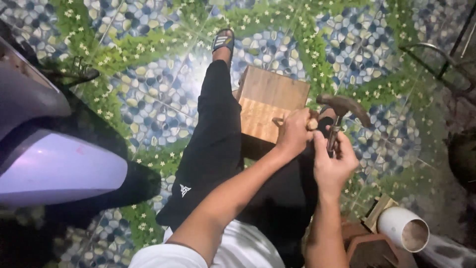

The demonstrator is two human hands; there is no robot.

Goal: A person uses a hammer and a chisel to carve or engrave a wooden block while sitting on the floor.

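Floor (163, 99) of pebble-and-leaf pattern tile fills most of the view, glare patch near the middle. Scooter body (54, 164), grey-white panel, takes the left edge. Person seated, black trousers (218, 144), left leg stretched forward to a striped sandal (223, 40). White pipe (404, 229) lies open-ended at lower right, beside brown blocks (369, 245); metal frame (436, 59) at upper right.

Wooden board (270, 106), square-cut and striped in grain, rests on the floor just past the knees, one edge hidden behind the trousers.

Hammer (342, 111): dark claw head up, handle running down into the right hand (334, 166). That hand is closed round the handle just below the head, a choked-up grip.

Left hand (296, 134) sits at the near right edge of the board, fingers curled shut over a small light-coloured piece (312, 124); what it is cannot be told, too small and mostly covered. The two hands are touching or nearly so.

Judged step: setting-up, not striking — the small piece is being held in place at the board edge while the hammer head is brought close. Next move looks to need a steady pinch from the left fingers, kept clear of the head, and a short light tap rather than a swing, given how high the handle is held
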